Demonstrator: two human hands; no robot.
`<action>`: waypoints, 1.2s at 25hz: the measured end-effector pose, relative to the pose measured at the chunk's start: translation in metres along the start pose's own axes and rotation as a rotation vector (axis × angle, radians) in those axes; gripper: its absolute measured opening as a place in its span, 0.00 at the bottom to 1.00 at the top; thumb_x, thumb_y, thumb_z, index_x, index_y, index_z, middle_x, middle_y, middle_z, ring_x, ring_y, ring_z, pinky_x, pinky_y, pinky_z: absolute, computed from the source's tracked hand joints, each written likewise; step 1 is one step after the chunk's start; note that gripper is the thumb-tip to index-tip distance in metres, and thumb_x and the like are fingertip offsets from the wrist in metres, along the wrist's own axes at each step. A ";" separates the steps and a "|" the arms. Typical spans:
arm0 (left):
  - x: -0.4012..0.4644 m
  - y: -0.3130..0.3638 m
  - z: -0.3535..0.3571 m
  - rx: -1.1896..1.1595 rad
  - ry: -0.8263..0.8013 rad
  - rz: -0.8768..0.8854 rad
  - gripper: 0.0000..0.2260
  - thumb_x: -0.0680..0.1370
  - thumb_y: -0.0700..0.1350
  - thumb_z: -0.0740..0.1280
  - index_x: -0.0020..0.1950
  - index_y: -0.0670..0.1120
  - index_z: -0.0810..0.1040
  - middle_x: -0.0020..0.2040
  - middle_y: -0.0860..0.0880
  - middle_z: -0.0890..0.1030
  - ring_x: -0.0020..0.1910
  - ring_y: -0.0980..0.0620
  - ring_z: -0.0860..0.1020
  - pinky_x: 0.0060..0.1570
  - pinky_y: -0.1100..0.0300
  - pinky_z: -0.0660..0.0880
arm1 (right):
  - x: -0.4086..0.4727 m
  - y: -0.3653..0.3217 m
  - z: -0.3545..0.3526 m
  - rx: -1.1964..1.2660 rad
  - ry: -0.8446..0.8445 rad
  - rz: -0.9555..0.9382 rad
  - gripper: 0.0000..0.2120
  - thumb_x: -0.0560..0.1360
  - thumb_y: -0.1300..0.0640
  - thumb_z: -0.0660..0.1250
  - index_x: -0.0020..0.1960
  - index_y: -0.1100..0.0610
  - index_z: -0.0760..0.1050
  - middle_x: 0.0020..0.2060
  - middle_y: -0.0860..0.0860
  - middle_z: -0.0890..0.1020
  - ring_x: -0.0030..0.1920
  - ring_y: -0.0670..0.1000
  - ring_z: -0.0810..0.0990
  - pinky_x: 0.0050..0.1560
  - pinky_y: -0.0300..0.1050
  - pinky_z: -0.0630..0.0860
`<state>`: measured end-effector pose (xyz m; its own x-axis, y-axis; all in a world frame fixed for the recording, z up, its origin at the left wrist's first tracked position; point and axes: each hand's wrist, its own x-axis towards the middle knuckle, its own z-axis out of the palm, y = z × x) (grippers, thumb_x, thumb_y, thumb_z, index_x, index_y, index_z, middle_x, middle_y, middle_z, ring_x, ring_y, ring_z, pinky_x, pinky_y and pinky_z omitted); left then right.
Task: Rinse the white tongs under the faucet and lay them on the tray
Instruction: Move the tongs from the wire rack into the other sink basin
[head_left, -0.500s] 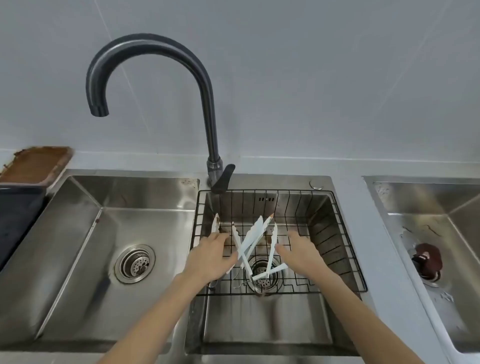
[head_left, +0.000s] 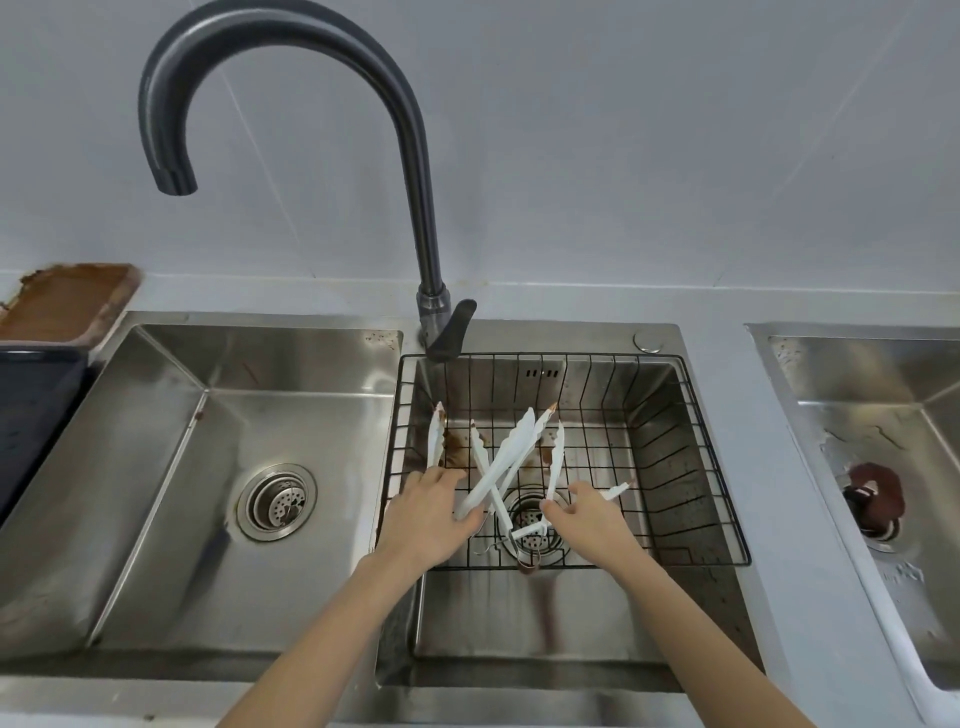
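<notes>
Several white tongs (head_left: 506, 457) with brown-stained tips lie crossed in a black wire basket (head_left: 691, 436) set in the right basin. My left hand (head_left: 428, 514) rests on the handle ends of the left tongs, fingers curled over them. My right hand (head_left: 582, 512) pinches the lower end of one pair of tongs near the drain. The dark curved faucet (head_left: 415, 171) rises behind, its spout over the left basin, with no water running. A dark tray (head_left: 31, 400) sits at the far left edge.
The left basin (head_left: 218, 467) holds only its drain. A brown-stained board (head_left: 62, 301) lies on the counter at the back left. Another sink (head_left: 872, 441) at the right has a brown object at its drain. The faucet lever (head_left: 452, 327) points down toward the basket.
My right hand has shifted slightly and closed its fingers on one pair of tongs; the view has moved closer. My left hand stays on the left tongs.
</notes>
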<state>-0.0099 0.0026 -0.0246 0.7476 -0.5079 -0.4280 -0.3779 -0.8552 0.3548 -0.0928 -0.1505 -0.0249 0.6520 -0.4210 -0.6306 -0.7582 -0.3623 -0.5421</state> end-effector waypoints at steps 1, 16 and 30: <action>0.000 -0.001 0.001 0.007 0.018 -0.001 0.24 0.76 0.55 0.59 0.71 0.49 0.64 0.68 0.49 0.69 0.67 0.49 0.65 0.61 0.54 0.69 | 0.000 -0.001 0.001 0.020 -0.003 0.004 0.22 0.77 0.53 0.58 0.69 0.62 0.63 0.38 0.50 0.76 0.42 0.50 0.74 0.40 0.41 0.69; -0.002 -0.004 0.003 -0.025 0.076 0.006 0.11 0.78 0.48 0.59 0.56 0.48 0.76 0.45 0.52 0.77 0.44 0.53 0.75 0.41 0.60 0.72 | 0.011 0.003 0.014 0.114 0.042 -0.003 0.08 0.75 0.60 0.59 0.50 0.63 0.73 0.39 0.57 0.80 0.38 0.52 0.78 0.33 0.40 0.70; -0.003 -0.003 0.003 -0.074 0.082 -0.023 0.09 0.78 0.46 0.60 0.55 0.47 0.77 0.45 0.50 0.79 0.39 0.53 0.73 0.38 0.61 0.69 | 0.014 0.010 0.014 0.132 0.188 -0.030 0.07 0.77 0.62 0.55 0.42 0.62 0.68 0.38 0.59 0.74 0.32 0.54 0.72 0.27 0.41 0.67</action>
<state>-0.0126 0.0066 -0.0267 0.7988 -0.4757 -0.3682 -0.3213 -0.8549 0.4074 -0.0917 -0.1485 -0.0466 0.6534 -0.5638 -0.5052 -0.7240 -0.2705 -0.6345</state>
